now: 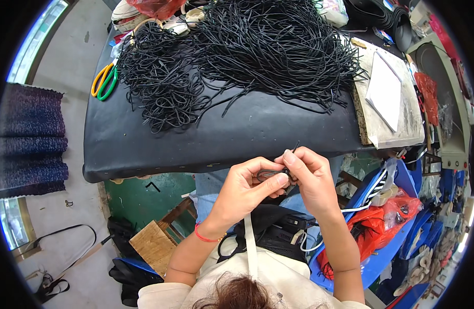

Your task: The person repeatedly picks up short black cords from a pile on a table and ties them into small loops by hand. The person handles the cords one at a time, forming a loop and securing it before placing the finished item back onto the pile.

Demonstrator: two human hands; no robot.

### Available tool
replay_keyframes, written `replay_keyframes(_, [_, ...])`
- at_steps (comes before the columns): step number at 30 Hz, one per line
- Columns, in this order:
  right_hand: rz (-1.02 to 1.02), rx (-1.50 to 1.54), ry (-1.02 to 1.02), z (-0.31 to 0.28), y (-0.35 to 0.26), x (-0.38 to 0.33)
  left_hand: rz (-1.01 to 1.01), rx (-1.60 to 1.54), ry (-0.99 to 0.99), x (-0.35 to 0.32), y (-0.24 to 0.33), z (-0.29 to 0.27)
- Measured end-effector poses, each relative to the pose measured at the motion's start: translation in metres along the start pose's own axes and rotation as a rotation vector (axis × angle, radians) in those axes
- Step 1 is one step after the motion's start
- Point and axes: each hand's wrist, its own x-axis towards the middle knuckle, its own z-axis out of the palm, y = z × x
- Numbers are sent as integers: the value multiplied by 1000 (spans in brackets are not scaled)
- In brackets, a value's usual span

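Just off the table's near edge, a thin black cord [267, 174] is bent into a small loop between my two hands. My left hand [255, 180] pinches the loop with thumb and fingers. Close against it, my right hand [309, 175] grips the same cord, and a short cord end sticks up past its fingertips. Whether the cord is knotted is hidden by the fingers. On the black table lie a large heap of straight black cords [278, 46] and, to its left, a smaller tangle of looped black cords [162, 77].
Scissors with orange and green handles [107, 81] lie at the table's left side. A board [409, 126] with white paper [385, 92] sits on the right. To my right stands a blue bin [373, 268] holding red plastic bags [386, 219]. A wooden stool [152, 247] is at lower left.
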Motion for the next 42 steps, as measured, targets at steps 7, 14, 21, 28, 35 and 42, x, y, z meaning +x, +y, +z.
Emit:
replay_keyframes(7, [-45, -51, 30, -2, 1, 0, 10, 384, 27, 0, 1, 0])
replay_keyframes(14, [-159, -131, 105, 1, 3, -1, 20, 280, 12, -3, 0, 6])
replay_keyframes(21, [-185, -177, 201, 1, -2, 8, 251, 445, 134, -8, -12, 21])
replay_keyframes(28, [-192, -134, 104, 0, -11, 11, 190, 174, 148, 7, -7, 14])
replay_keyframes(35, [-118, -115, -91, -13, -8, -2, 194, 180, 136, 5, -3, 6])
replay_keyframes(42, [-182, -221, -117, -14, -7, -7, 190, 138, 190, 5, 1, 7])
